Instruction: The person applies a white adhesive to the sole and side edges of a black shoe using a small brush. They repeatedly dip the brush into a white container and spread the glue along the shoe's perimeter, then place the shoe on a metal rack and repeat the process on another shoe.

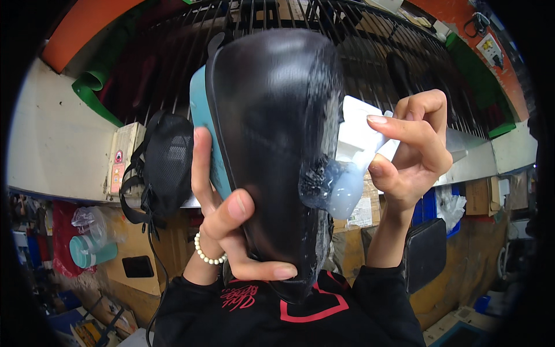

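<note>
A black shoe upper (272,115), stretched over a teal shoe last (200,98), is held up close in the middle of the view. My left hand (225,231) grips it low on its left side, with fingers and thumb spread around it. On its right edge runs a rough, whitish, wet-looking band (325,121). My right hand (419,136) pinches the white handle of a brush (347,191) between thumb and fingers. The brush's pale, translucent head has dark bristles, which press against the lower part of that band. The far side of the shoe is hidden.
Behind the shoe stretches a rack of metal bars (191,34) between pale side ledges (52,139). A black mesh bag or cap (167,156) lies left. Lower left are a phone (137,266) and a teal container (87,251); a blue bin (426,208) stands right.
</note>
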Demonstrator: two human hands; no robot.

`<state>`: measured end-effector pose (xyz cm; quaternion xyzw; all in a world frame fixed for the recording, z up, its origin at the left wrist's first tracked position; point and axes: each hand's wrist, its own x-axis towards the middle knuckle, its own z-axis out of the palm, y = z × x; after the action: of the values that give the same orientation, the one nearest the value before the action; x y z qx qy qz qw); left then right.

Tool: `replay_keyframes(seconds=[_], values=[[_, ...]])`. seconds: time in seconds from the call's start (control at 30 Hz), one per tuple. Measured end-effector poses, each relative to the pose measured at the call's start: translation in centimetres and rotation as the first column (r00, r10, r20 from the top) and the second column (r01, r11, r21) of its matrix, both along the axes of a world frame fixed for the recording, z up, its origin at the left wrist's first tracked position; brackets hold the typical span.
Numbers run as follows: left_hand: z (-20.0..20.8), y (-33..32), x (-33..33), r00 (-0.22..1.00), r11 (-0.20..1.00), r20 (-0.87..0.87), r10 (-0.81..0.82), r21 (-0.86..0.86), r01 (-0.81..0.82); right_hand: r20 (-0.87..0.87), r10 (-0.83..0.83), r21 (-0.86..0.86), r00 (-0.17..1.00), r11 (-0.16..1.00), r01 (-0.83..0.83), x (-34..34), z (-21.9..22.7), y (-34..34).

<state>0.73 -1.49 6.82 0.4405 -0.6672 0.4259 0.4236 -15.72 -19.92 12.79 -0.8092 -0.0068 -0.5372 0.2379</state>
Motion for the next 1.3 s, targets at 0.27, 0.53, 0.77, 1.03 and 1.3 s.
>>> replay_keyframes(seconds=[0.27,0.53,0.77,1.03,1.3], values=[[1.4,0.5,-2.0,0.880,0.984,-0.469,-0.076,0.110,0.143,-0.031,0.126,0.018,0.992,0.992,-0.126,-0.4,-1.3,-0.5],[2.5,0.8,-2.7,0.469,0.916,-0.856,-0.218,-0.013,0.402,-0.084,0.179,-0.029,0.980,0.983,-0.182,-1.4,-2.2,-0.5],[2.7,0.3,-2.7,0.241,0.879,-0.917,-0.319,-0.191,0.437,-0.025,0.289,-0.006,0.957,0.957,-0.289,-1.6,-2.6,0.4],[1.8,-1.9,-1.0,0.751,0.976,-0.627,-0.208,-0.184,0.116,-0.047,0.047,0.277,0.998,0.960,-0.033,-1.0,-4.1,2.6],[0.3,-2.4,0.9,0.900,0.963,-0.431,-0.068,-0.263,-0.053,-0.059,0.043,0.163,0.997,0.986,-0.032,-1.7,-2.9,3.5]])
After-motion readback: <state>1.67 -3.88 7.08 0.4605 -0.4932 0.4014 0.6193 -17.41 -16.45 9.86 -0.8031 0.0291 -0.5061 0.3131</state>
